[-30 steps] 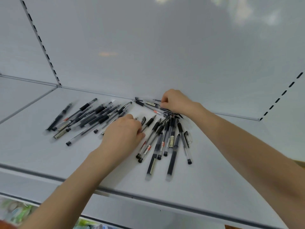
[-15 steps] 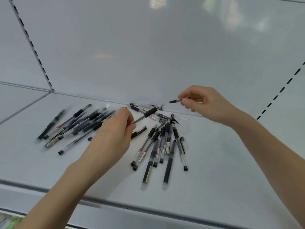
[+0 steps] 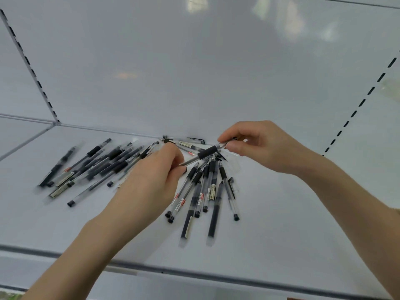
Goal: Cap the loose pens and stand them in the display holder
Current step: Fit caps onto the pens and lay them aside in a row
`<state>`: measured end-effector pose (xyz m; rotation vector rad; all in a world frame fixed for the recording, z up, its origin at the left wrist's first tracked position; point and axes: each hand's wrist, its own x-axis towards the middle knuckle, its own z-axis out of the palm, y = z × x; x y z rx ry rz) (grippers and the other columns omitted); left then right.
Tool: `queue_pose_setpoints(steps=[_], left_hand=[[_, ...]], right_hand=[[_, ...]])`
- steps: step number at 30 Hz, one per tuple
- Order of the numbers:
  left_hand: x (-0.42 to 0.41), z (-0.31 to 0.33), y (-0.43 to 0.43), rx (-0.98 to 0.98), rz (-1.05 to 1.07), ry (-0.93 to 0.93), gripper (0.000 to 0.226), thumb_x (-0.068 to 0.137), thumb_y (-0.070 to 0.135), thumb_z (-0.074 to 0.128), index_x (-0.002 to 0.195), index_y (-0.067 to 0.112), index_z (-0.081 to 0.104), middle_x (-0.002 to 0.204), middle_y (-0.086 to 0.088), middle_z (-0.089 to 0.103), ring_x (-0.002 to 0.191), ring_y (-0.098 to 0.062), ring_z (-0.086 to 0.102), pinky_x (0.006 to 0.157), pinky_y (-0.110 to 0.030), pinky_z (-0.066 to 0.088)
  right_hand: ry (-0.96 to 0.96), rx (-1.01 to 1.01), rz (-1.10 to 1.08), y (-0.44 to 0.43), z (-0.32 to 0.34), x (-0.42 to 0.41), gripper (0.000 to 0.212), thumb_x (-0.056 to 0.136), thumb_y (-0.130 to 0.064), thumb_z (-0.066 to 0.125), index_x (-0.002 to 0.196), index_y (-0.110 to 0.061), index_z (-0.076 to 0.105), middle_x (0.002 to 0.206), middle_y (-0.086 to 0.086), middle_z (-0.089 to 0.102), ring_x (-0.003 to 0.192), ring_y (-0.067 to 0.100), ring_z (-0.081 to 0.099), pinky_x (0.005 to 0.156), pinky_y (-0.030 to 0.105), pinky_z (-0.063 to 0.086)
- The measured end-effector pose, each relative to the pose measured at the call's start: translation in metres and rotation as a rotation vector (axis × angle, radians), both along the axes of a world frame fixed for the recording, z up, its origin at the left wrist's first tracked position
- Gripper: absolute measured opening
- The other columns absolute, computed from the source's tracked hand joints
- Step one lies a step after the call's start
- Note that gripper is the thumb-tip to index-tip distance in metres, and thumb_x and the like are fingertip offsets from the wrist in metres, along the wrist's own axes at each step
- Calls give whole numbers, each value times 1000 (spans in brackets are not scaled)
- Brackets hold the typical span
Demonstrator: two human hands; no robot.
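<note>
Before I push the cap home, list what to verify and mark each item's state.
1. Left hand grips the clear pen with a black rubber grip: ok.
2. Right hand pinches the small dark pen cap: ok.
3. Pen tip points toward the cap: ok, they meet at the right fingertips.
4. Cap fully seated: cannot tell, the fingers hide the join.
5. Held pen lifted off the loose black-and-clear pens on the white shelf: ok.
6. Display holder within sight: not ok, none shows in this view.
</note>
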<state>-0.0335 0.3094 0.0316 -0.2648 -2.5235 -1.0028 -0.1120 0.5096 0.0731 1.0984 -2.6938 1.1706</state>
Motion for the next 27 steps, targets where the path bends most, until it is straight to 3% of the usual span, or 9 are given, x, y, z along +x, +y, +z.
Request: queue_pose_setpoints(steps=[6, 9, 12, 15, 16, 18, 23, 25, 27], left_hand=[[3, -3, -2, 51, -20, 5, 3, 87, 7, 54, 84, 9, 55, 68, -10, 62, 68, -19, 50, 67, -30, 38], [6, -6, -3, 101, -19, 11, 7, 85, 4, 57, 82, 10, 55, 67, -10, 63, 71, -19, 52, 66, -28, 39], [5, -11, -7, 97, -2, -17, 6, 84, 6, 59, 81, 11, 58, 65, -2, 61, 71, -18, 53, 67, -26, 42], [-3, -20, -13, 2, 42, 1, 5, 81, 6, 62, 81, 11, 60, 72, 0, 59, 66, -14, 54, 69, -15, 43], [-6, -24, -17, -50, 76, 28, 4, 80, 5, 63, 81, 8, 61, 75, -2, 57, 69, -14, 53, 70, -16, 45], [-12, -31, -27, -140, 186, 59, 3, 79, 4, 63, 81, 4, 61, 81, -9, 57, 73, -26, 55, 70, -35, 48], [-21, -44, -41, -333, 390, -74, 10, 82, 12, 60, 84, 2, 62, 85, -16, 58, 83, -36, 54, 66, -39, 39], [-24, -45, -40, -377, 407, -120, 14, 84, 15, 58, 85, 1, 61, 84, -15, 56, 85, -36, 53, 66, -38, 37], [-25, -44, -38, -415, 400, -100, 15, 81, 12, 63, 83, -2, 61, 81, -20, 57, 81, -39, 55, 64, -41, 40]], right_hand=[[-21, -87, 28, -6, -8, 4, 15, 83, -16, 52, 86, -27, 62, 76, 3, 65, 71, 16, 58, 66, 22, 48], [-34, -138, 62, -6, -10, 6, 18, 85, -13, 52, 86, -28, 61, 75, -8, 64, 70, 2, 59, 65, 12, 46], [-79, -67, 49, -8, -17, 4, 22, 87, -13, 54, 85, -34, 60, 73, -17, 65, 77, 2, 61, 72, 16, 47], [-132, -24, 3, -7, -29, -3, 23, 91, -12, 51, 99, -33, 57, 93, -11, 66, 88, 1, 61, 84, 18, 47], [-139, -28, -32, -5, -33, -6, 22, 92, -14, 50, 105, -31, 55, 100, -5, 67, 92, 3, 61, 87, 18, 46], [-108, -28, -154, 4, -38, -13, 22, 91, -15, 52, 112, -21, 57, 101, 0, 66, 95, 11, 62, 90, 23, 47], [-22, 114, -348, 29, -47, -19, 12, 88, -9, 55, 91, -8, 67, 84, -3, 63, 82, 14, 57, 68, 1, 39], [-51, 150, -381, 35, -51, -19, 11, 87, -10, 56, 84, -13, 66, 85, -1, 65, 82, 16, 59, 69, 7, 41], [-77, 171, -403, 39, -55, -20, 11, 86, -12, 57, 80, -16, 65, 86, 1, 67, 83, 18, 60, 76, 22, 45]])
